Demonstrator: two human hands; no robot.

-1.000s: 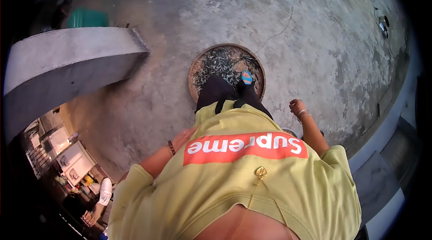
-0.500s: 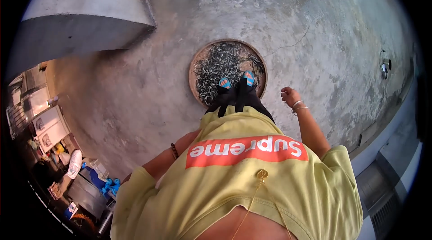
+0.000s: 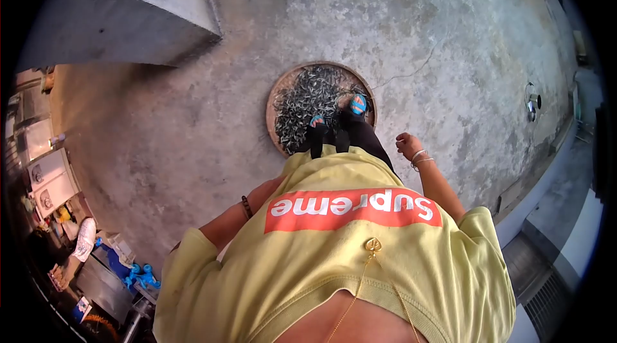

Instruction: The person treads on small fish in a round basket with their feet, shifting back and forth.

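My right hand (image 3: 409, 144) hangs at my side over the concrete floor, fingers loosely curled in, with nothing visible in it; silver bangles circle the wrist. The left forearm (image 3: 225, 224), with a dark beaded bracelet, runs under the edge of my yellow-green shirt (image 3: 334, 259), which hides that hand. Below me lies a round, shallow, brown-rimmed tray (image 3: 277, 95) spread with many thin dark pieces (image 3: 305, 95); their kind is too small to make out. My feet, in a left blue sandal (image 3: 317, 122) and a right blue sandal (image 3: 358, 104), are over the tray among these pieces.
A concrete block or pillar (image 3: 128, 15) juts in at upper left. Cluttered household goods (image 3: 83, 240) line the lower left. A metal fitting (image 3: 533, 102) sits at right, beside a ledge (image 3: 540, 169). Bare concrete floor (image 3: 212, 124) surrounds the tray.
My right foot has stepped a little forward from the left one. The right hand has shifted slightly down and left in view. The whole view has tilted a little.
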